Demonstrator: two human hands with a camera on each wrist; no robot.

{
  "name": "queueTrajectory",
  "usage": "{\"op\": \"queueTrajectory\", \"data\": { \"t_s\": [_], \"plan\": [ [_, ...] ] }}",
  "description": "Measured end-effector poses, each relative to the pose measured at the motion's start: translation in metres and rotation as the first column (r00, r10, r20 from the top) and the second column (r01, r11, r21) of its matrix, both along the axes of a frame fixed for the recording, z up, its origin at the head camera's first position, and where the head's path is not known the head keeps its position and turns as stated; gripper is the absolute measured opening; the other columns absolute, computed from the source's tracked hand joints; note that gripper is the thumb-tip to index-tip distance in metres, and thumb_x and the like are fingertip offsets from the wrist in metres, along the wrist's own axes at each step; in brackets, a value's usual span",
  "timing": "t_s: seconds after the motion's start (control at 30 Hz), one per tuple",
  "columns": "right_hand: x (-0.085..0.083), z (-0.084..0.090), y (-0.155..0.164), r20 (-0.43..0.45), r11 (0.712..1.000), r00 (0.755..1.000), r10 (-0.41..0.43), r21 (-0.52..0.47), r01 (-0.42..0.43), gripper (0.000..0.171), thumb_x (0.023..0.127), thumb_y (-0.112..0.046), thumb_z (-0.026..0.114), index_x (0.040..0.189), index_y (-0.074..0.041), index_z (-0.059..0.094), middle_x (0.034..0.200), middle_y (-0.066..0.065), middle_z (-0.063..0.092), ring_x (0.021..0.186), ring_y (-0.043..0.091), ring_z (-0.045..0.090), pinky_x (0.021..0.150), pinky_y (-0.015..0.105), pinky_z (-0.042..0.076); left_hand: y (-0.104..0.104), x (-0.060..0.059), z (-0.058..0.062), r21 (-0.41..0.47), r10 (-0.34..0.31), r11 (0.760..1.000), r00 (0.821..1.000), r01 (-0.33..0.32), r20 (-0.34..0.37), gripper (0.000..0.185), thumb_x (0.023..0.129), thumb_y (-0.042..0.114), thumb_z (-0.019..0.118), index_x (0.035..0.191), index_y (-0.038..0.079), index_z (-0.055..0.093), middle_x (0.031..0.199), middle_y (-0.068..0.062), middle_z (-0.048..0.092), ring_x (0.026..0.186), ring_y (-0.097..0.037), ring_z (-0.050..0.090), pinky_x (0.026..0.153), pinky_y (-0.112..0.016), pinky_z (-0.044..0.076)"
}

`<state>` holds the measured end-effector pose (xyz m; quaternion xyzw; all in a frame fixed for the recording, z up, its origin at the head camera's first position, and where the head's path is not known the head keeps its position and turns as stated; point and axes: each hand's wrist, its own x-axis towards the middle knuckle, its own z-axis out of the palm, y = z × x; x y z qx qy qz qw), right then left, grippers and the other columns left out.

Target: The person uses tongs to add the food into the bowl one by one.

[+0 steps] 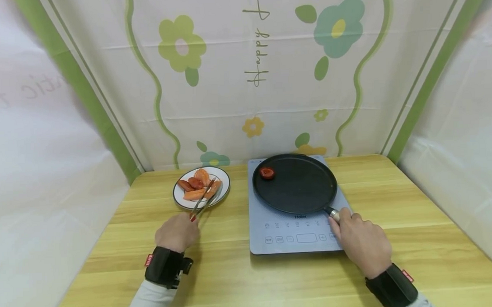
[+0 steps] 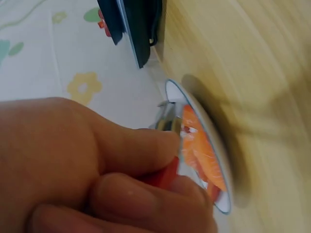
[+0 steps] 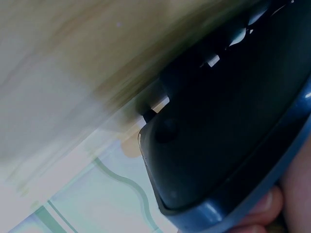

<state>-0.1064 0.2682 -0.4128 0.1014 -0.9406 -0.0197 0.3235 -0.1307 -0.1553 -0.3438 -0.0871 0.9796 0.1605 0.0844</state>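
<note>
In the head view my left hand [image 1: 177, 232] grips metal tongs [image 1: 200, 203] with red on the handle [image 2: 167, 174]. The tong arms reach over a white dark-rimmed plate [image 1: 221, 174], their tips at an orange piece of food [image 1: 213, 189] on its right side. Beside it lie several orange and reddish-brown pieces. My right hand [image 1: 365, 242] holds the handle [image 1: 334, 214] of a flat black pan [image 1: 300, 185]. One dark red piece of food [image 1: 267, 173] sits near the pan's left edge. Most of the handle is hidden under my right hand.
The pan rests on a grey induction cooker [image 1: 275, 231] with its panel along the front; its dark underside [image 3: 218, 126] fills much of the right wrist view. A wooden table [image 1: 226, 276] carries everything. Flower-printed cloth [image 1: 223, 91] hangs behind, with pale cloth at both sides.
</note>
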Motion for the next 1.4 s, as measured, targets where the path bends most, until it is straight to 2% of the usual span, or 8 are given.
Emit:
{"op": "queueTrajectory", "data": {
  "t_s": [0.17, 0.33, 0.53, 0.73, 0.87, 1.0, 1.27, 1.4],
  "plan": [
    [0.000, 0.001, 0.000, 0.026, 1.000, 1.000, -0.017, -0.007, 0.017, 0.047, 0.093, -0.034, 0.077, 0.079, -0.005, 0.043, 0.058, 0.003, 0.033, 0.041, 0.015, 0.030, 0.039, 0.028, 0.019, 0.008, -0.001, 0.005, -0.022, 0.008, 1.000, 0.999, -0.007, 0.041, 0.036, 0.107, 0.028, 0.051, 0.082, 0.007, 0.065, 0.076, -0.010, 0.061, 0.066, -0.025, 0.057, 0.057, -0.035, 0.040],
    [-0.001, 0.001, 0.000, 0.041, 1.000, 0.999, -0.027, -0.009, 0.028, 0.046, 0.094, -0.035, 0.077, 0.080, -0.005, 0.044, 0.058, 0.003, 0.034, 0.041, 0.015, 0.031, 0.039, 0.028, 0.020, 0.012, -0.003, 0.002, -0.013, 0.048, 0.999, 0.996, -0.047, 0.079, 0.045, 0.109, 0.032, 0.045, 0.077, 0.007, 0.064, 0.074, -0.010, 0.058, 0.066, -0.024, 0.055, 0.060, -0.035, 0.039],
    [-0.002, 0.002, 0.000, -0.026, 1.000, 1.000, -0.001, 0.006, 0.001, 0.047, 0.091, -0.034, 0.077, 0.079, -0.005, 0.042, 0.058, 0.002, 0.032, 0.040, 0.015, 0.029, 0.039, 0.028, 0.019, 0.017, -0.007, -0.002, -0.034, 0.053, 0.998, 0.995, -0.050, 0.090, 0.051, 0.111, 0.038, 0.042, 0.077, 0.006, 0.063, 0.074, -0.011, 0.057, 0.066, -0.025, 0.055, 0.060, -0.034, 0.039],
    [-0.001, 0.002, 0.001, 0.011, 1.000, 1.000, -0.020, -0.005, 0.020, 0.047, 0.092, -0.034, 0.078, 0.079, -0.005, 0.043, 0.058, 0.003, 0.033, 0.041, 0.016, 0.030, 0.039, 0.028, 0.019, 0.010, -0.011, -0.012, -0.004, 0.005, 1.000, 1.000, -0.005, 0.027, 0.041, 0.112, 0.034, 0.045, 0.092, 0.004, 0.065, 0.081, -0.014, 0.061, 0.070, -0.029, 0.059, 0.058, -0.038, 0.041],
    [-0.001, 0.002, 0.001, 0.043, 0.999, 0.999, -0.031, -0.012, 0.031, 0.047, 0.094, -0.035, 0.077, 0.080, -0.005, 0.044, 0.058, 0.003, 0.034, 0.041, 0.016, 0.031, 0.040, 0.028, 0.019, 0.001, -0.010, -0.017, 0.009, -0.021, 1.000, 1.000, 0.022, -0.021, 0.039, 0.112, 0.033, 0.048, 0.085, 0.007, 0.061, 0.077, -0.011, 0.058, 0.068, -0.027, 0.057, 0.056, -0.037, 0.039],
    [0.000, 0.000, 0.001, 0.045, 1.000, 0.999, -0.030, -0.008, 0.030, 0.047, 0.093, -0.035, 0.078, 0.080, -0.005, 0.044, 0.059, 0.002, 0.032, 0.041, 0.016, 0.030, 0.040, 0.028, 0.019, -0.006, -0.008, -0.017, -0.019, -0.058, 0.998, 0.996, 0.057, -0.066, 0.041, 0.111, 0.033, 0.050, 0.078, 0.010, 0.058, 0.072, -0.009, 0.054, 0.065, -0.024, 0.054, 0.054, -0.037, 0.038],
    [0.001, 0.000, 0.001, -0.010, 1.000, 1.000, -0.007, 0.005, 0.007, 0.048, 0.090, -0.034, 0.080, 0.080, -0.005, 0.044, 0.058, 0.001, 0.031, 0.041, 0.014, 0.028, 0.040, 0.028, 0.018, -0.019, -0.004, -0.023, -0.041, -0.089, 0.996, 0.988, 0.085, -0.129, 0.038, 0.110, 0.036, 0.052, 0.083, 0.011, 0.061, 0.076, -0.008, 0.058, 0.069, -0.025, 0.055, 0.056, -0.039, 0.040],
    [0.002, 0.000, 0.000, 0.002, 1.000, 1.000, -0.014, 0.003, 0.014, 0.048, 0.090, -0.035, 0.080, 0.080, -0.005, 0.044, 0.058, 0.002, 0.032, 0.041, 0.014, 0.029, 0.040, 0.028, 0.018, -0.026, -0.002, -0.025, -0.052, -0.100, 0.994, 0.985, 0.094, -0.138, 0.041, 0.110, 0.037, 0.052, 0.081, 0.010, 0.060, 0.074, -0.008, 0.057, 0.067, -0.024, 0.055, 0.055, -0.038, 0.041]
  ]
}}
